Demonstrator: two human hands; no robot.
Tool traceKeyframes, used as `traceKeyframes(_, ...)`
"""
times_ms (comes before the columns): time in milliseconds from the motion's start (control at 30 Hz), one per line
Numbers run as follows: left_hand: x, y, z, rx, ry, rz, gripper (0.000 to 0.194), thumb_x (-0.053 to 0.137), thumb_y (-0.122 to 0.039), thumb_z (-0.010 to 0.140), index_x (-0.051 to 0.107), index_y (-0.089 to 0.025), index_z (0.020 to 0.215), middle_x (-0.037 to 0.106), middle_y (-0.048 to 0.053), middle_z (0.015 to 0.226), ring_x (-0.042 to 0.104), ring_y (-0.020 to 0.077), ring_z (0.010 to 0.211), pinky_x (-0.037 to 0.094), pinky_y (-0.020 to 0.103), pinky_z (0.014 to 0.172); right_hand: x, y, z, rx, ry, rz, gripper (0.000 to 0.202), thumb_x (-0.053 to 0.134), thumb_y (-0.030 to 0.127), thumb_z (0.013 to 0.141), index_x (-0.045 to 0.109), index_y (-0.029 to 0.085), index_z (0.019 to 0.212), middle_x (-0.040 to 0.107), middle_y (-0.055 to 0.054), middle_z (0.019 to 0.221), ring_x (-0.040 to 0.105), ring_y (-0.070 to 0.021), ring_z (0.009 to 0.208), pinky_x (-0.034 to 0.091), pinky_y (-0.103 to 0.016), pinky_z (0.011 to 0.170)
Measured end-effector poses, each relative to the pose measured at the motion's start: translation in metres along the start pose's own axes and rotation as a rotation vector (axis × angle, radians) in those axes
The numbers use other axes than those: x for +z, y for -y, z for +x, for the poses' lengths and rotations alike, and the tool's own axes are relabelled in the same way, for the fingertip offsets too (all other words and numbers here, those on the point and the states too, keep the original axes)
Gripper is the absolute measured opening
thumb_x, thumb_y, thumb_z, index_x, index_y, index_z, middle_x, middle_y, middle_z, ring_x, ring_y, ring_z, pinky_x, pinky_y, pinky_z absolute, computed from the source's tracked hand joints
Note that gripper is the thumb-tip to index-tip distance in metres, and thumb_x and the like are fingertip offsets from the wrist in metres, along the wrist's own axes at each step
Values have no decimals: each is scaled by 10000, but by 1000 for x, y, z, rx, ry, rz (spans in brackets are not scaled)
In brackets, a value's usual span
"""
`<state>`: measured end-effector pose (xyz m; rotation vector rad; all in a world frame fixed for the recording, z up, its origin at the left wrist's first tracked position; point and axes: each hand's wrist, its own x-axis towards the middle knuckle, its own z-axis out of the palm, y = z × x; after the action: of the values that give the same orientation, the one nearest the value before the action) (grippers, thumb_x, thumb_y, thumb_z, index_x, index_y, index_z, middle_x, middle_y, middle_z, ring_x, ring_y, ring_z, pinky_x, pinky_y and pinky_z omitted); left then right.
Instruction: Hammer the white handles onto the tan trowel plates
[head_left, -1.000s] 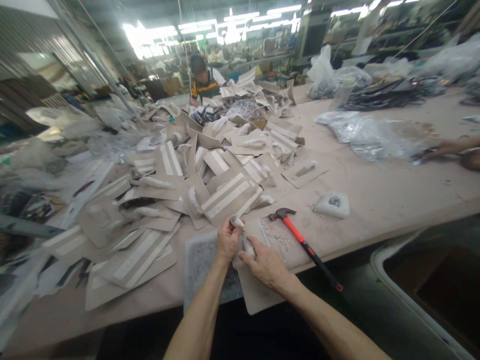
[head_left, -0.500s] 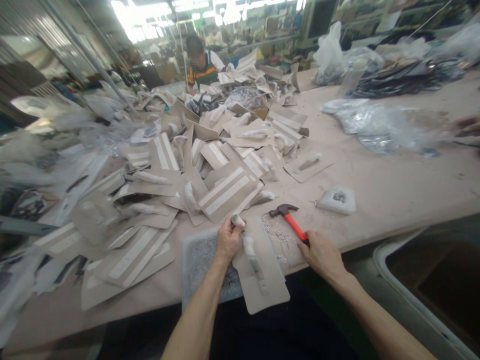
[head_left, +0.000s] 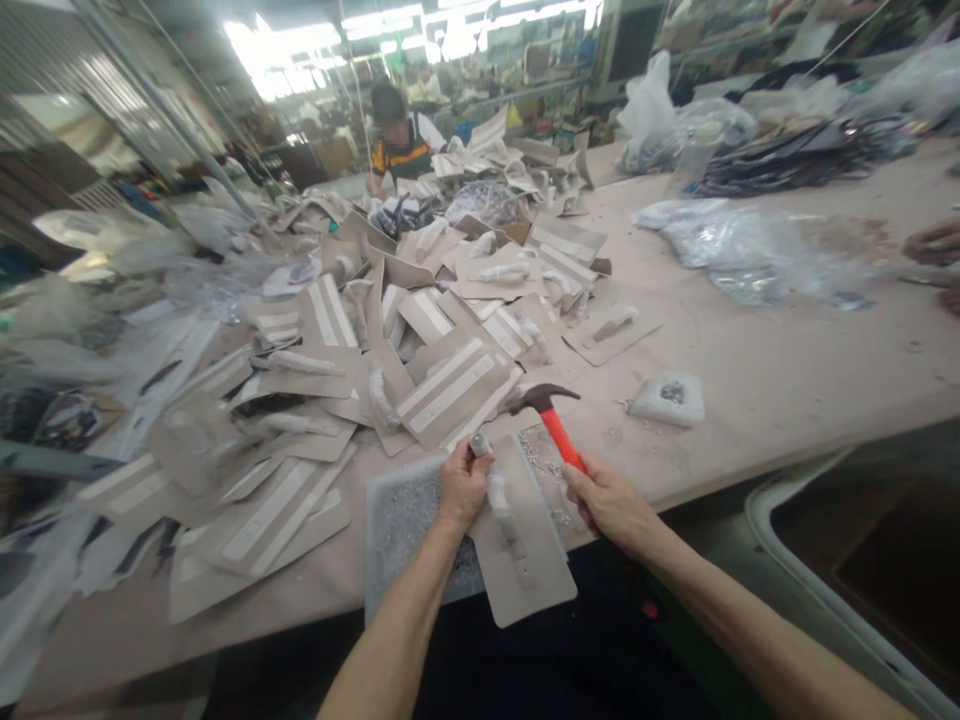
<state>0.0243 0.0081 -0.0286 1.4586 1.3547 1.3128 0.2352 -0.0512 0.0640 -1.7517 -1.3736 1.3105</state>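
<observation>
- The board, flat and greyish-beige, lies handle up in front of the person; its near end sticks out past the worktop edge; its handle has a whitish wrapping.
- At the far left side of the board the left hand is closed, thumb and fingers pinching a short pale cylinder with its round end facing up; whether this cylinder joins the board cannot be told.
- Right of the board the right hand is wrapped round the grip of a red and black hammer; the dark claw head is near the far end of the board; whether it touches anything is unclear.
- Left of the board, and partly under it, is a pale tray strewn with small dark bits; just right of the board lie loose metal bits.
- Farther right of the board stands a white block with metal bits on top.
- Beyond and left of the board spreads a heap of similar boards, many with wrapped handles or white strips.
- Well beyond the board, to the right, a clear bag lies on the worktop; a co-worker's hand shows at the right edge; another person is behind the heap.
</observation>
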Motion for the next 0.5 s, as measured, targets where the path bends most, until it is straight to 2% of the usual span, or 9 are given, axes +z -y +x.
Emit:
traceKeyframes(100, -2, -1, -1, 38, 21, 44, 153, 632, -279, 827, 701, -218, 949, 744, 30, 881, 665, 194, 813, 506, 277, 763, 3, 17, -4, -360, -124, -435, 267, 356, 414, 995, 480, 210, 875, 520, -3, 664, 477, -146, 570, 302, -269, 541)
traceKeyframes(200, -4, -2, -2, 52, 31, 93, 138, 619, -274, 815, 697, -212, 910, 705, 14, 774, 632, 184, 715, 482, 268, 692, -1, 34, -3, -465, -41, -814, 230, 387, 333, 1011, 532, 184, 912, 552, -26, 654, 470, -147, 541, 211, -293, 523)
traceKeyframes(267, -4, -2, -3, 47, 41, 103, 139, 616, -262, 805, 701, -213, 903, 695, 9, 755, 624, 183, 699, 469, 265, 675, -11, 51, -3, -510, 7, -963, 200, 427, 304, 1005, 550, 178, 910, 551, -24, 632, 447, -140, 512, 169, -305, 515)
traceKeyframes(333, -5, -2, -3, 44, 53, 91, 150, 614, -262, 813, 706, -218, 923, 712, 13, 798, 636, 187, 739, 473, 267, 704, -23, 71, -8, -601, -90, -972, 214, 426, 313, 1010, 550, 181, 896, 532, -11, 612, 406, -129, 487, 156, -303, 511)
traceKeyframes(400, -5, -2, -3, 41, 58, 69, 163, 614, -273, 827, 709, -225, 951, 727, 17, 849, 647, 191, 785, 481, 272, 743, -32, 88, -15, -704, -309, -845, 281, 367, 363, 1035, 541, 190, 898, 510, 2, 604, 372, -119, 473, 178, -287, 504)
traceKeyframes(467, -5, -2, -3, 30, 54, 58, 167, 619, -276, 827, 710, -229, 959, 730, 16, 857, 650, 192, 795, 485, 273, 755, -32, 94, -20, -752, -517, -683, 351, 285, 406, 1056, 534, 194, 929, 520, -3, 623, 390, -123, 489, 231, -272, 510)
traceKeyframes(500, -5, -2, -3, 24, 51, 55, 165, 624, -275, 824, 711, -231, 956, 729, 15, 856, 648, 192, 793, 485, 272, 754, -30, 90, -20, -756, -550, -645, 370, 263, 412, 1058, 533, 193, 931, 531, -12, 634, 412, -129, 505, 258, -272, 520)
